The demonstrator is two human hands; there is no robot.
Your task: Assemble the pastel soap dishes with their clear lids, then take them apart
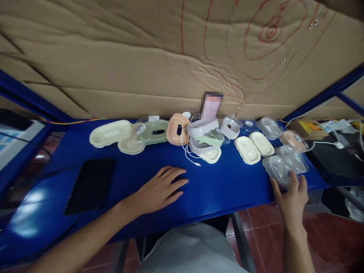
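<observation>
My left hand (166,185) lies flat on the blue table with its fingers spread and nothing in them. At the right end of the table, my right hand (291,199) touches the near edge of a grey box with a clear lid (277,168). Its thumb and fingers are apart, and part of the box is hidden behind them. A second clear-lidded grey box (294,157) sits just behind. Two cream oval trays (247,149) lie side by side to the left of these boxes. Beyond my left hand, a white cable (189,157) hangs from a peach box (178,129).
A sage-green clear-lidded box (156,132) and a long cream tray (110,132) stand at the back left. White and green box parts (206,136) are piled mid-table. A dark tablet-like slab (89,185) lies left. Cardboard (127,76) walls the back.
</observation>
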